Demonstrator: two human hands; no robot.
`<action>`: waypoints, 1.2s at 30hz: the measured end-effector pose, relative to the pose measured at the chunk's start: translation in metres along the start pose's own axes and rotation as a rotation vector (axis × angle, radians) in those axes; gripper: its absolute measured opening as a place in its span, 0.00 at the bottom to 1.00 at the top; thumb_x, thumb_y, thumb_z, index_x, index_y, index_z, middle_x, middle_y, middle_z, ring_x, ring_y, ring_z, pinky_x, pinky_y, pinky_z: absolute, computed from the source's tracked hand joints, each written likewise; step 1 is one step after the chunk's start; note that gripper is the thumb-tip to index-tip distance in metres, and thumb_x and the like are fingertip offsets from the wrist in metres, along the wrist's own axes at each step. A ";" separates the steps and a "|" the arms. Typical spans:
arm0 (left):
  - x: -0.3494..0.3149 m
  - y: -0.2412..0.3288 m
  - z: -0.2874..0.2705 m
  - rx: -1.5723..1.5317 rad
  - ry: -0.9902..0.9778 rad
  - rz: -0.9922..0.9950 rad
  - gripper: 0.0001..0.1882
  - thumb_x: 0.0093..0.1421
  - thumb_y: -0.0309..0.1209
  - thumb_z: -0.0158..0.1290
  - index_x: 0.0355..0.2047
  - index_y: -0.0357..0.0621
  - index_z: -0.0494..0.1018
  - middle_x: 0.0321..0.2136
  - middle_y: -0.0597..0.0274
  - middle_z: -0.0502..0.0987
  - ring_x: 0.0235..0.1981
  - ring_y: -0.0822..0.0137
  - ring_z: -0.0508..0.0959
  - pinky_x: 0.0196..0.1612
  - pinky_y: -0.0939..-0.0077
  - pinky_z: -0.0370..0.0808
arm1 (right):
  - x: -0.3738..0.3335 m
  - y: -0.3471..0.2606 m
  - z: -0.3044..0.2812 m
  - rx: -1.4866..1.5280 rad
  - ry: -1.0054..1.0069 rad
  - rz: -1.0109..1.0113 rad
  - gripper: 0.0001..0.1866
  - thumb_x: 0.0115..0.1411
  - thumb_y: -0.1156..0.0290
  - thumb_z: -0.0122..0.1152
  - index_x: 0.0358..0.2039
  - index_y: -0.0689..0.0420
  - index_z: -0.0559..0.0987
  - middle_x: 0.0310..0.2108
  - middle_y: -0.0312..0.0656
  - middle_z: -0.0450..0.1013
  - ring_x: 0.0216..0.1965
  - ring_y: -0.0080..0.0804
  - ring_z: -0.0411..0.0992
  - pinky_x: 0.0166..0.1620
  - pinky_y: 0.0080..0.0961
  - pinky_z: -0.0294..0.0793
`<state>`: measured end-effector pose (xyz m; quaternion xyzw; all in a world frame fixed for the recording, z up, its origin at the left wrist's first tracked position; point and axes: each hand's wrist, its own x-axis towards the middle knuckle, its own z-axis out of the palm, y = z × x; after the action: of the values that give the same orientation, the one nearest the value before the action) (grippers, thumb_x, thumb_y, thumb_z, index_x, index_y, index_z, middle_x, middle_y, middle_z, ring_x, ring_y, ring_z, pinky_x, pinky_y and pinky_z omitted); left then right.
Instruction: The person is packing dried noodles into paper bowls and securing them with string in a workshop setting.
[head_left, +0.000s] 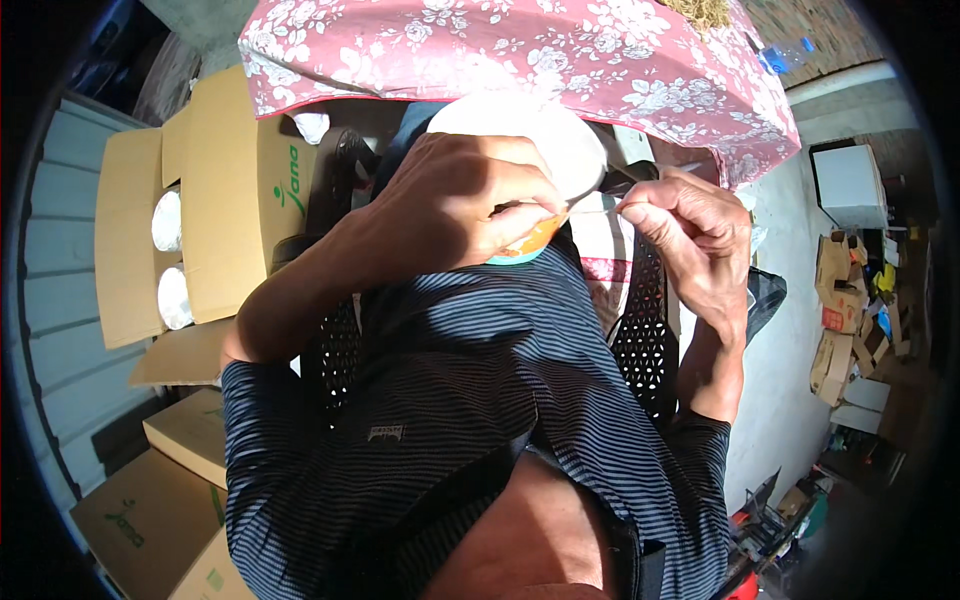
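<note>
Head view shows an orange piece [543, 236] with a turquoise rim [515, 259] toward one o'clock, just above the lap and in front of the striped shirt [520, 340]. The left hand [470, 195], near twelve o'clock, is closed down on it, thumb and forefinger pinched at its upper edge and the other fingers curled over, so much of its shape is hidden. The right hand [698, 228], toward two o'clock, stands apart from it; its thumb and forefinger tips meet, but I cannot tell whether anything fine lies between them. Farther out at one o'clock, a white rounded thing [570, 150] glares too brightly to make out. Beyond it, at twelve, is a cloth-draped desk [500, 60].

The orange piece looks small and light, likely easy for one hand to steady; whether it is stiff, slippery or fragile is unclear. A light pinch at the edge, thumb opposite forefinger, should suit it, leaving the face toward the right hand uncovered.
</note>
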<state>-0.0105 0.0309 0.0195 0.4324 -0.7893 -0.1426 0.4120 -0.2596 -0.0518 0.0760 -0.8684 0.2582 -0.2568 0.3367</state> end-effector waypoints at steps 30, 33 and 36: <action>0.002 -0.030 -0.041 -0.720 -0.362 -0.619 0.14 0.67 0.34 0.55 0.40 0.34 0.81 0.31 0.55 0.86 0.28 0.70 0.85 0.30 0.76 0.80 | 0.003 0.068 -0.006 0.247 -0.042 0.423 0.10 0.70 0.66 0.67 0.36 0.61 0.85 0.25 0.29 0.74 0.25 0.13 0.68 0.28 0.18 0.68; 0.003 -0.037 -0.032 -0.720 -0.405 -0.670 0.09 0.67 0.29 0.56 0.39 0.34 0.79 0.31 0.54 0.85 0.28 0.69 0.84 0.29 0.78 0.79 | -0.002 0.052 0.007 0.060 0.053 0.288 0.13 0.66 0.76 0.68 0.49 0.66 0.81 0.46 0.43 0.79 0.28 0.22 0.75 0.32 0.22 0.77; 0.001 -0.039 -0.025 -0.739 -0.432 -0.617 0.08 0.68 0.28 0.55 0.39 0.35 0.79 0.32 0.55 0.85 0.28 0.70 0.84 0.29 0.79 0.79 | 0.004 0.019 0.022 0.014 0.051 0.047 0.32 0.56 0.79 0.74 0.62 0.62 0.76 0.60 0.51 0.75 0.35 0.29 0.81 0.38 0.23 0.82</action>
<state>0.0302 0.0108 0.0127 0.4313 -0.5894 -0.6119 0.3037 -0.2483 -0.0567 0.0494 -0.8528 0.2852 -0.2727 0.3422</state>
